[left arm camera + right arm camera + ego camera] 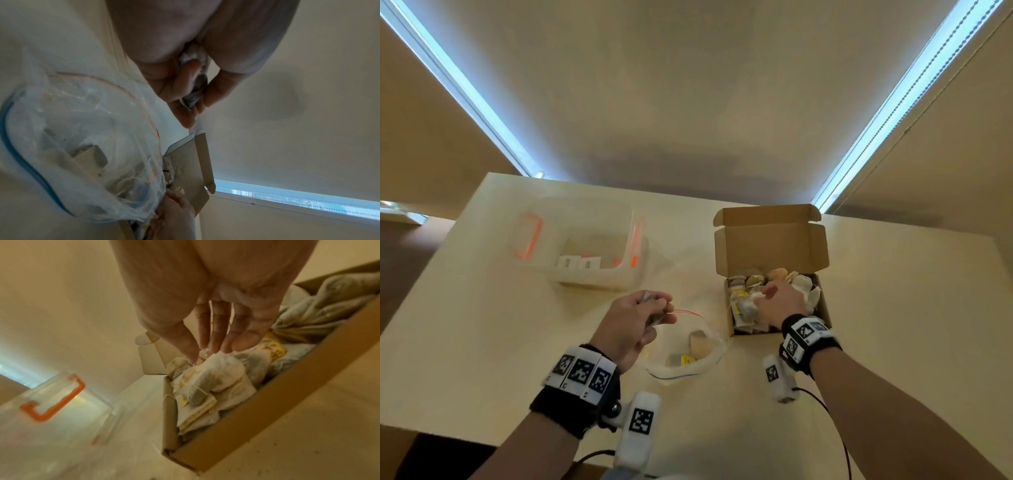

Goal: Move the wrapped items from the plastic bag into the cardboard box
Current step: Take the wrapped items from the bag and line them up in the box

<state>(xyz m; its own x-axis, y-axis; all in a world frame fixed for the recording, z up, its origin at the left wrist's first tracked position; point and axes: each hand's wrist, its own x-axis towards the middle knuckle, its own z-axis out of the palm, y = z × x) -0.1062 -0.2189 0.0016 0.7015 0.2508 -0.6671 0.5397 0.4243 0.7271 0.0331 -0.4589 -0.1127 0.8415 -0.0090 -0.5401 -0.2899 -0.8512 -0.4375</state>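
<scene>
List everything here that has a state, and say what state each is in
cardboard box: lid open, nearly full of wrapped items
plastic bag: open, a few items left inside
clear bin: lidless
left hand: grips a wrapped item
right hand: fingers straight, touching packets in the box

On the counter [482,325] the plastic bag [685,356] lies near the front edge, between the two forearms, with wrapped items [700,344] inside it. The cardboard box [822,308] stands just to the right of the bag and a little farther back, its lid raised at the far side and a heap of wrapped pieces [213,386] filling it, the right hand [780,305] over them. A lidless plastic container [582,246] stands far left, well apart from the box, and the left hand [633,322] holds a wrapped item [197,84] above the counter just left of the bag's mouth.
</scene>
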